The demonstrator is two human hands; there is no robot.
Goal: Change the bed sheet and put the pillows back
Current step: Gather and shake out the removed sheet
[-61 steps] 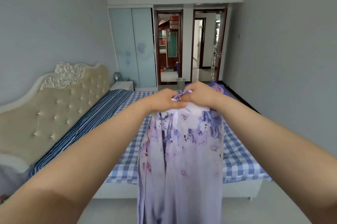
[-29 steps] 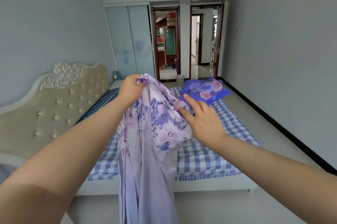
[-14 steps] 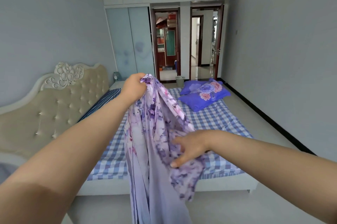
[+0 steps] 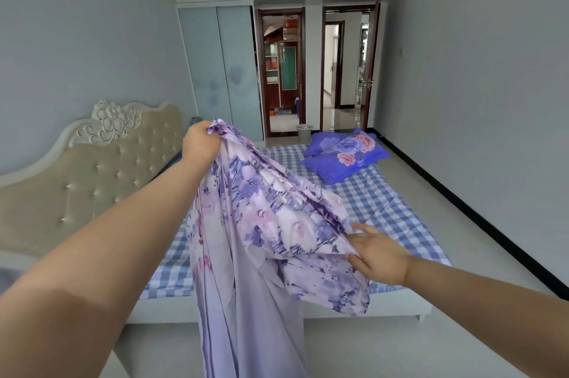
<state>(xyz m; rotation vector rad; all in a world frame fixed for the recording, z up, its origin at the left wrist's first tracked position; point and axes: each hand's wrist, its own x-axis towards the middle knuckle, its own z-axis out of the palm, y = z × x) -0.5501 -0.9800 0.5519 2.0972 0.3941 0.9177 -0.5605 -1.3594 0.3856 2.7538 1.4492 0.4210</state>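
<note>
A lilac floral bed sheet (image 4: pixel 261 223) hangs in front of me, bunched and trailing to the floor. My left hand (image 4: pixel 200 143) grips one end of it, held high over the bed. Lower and to the right, my right hand (image 4: pixel 378 257) pinches a fold of the sheet's edge, thumb on top. The bed (image 4: pixel 388 211) behind carries a blue-and-white checked cover. Two blue floral pillows (image 4: pixel 345 152) lie stacked at its far right corner.
A cream tufted headboard (image 4: pixel 92 171) stands at the left. A wardrobe with pale sliding doors (image 4: pixel 221 69) and two open doorways (image 4: pixel 348 69) are at the far wall, with a small bin (image 4: pixel 304 132) beside them. Grey floor runs along the bed's right side and foot.
My hands, together on the sheet at first, have parted. The left stayed high and drew left. The right slid down the edge and now pulls it out to the right, spreading the cloth.
</note>
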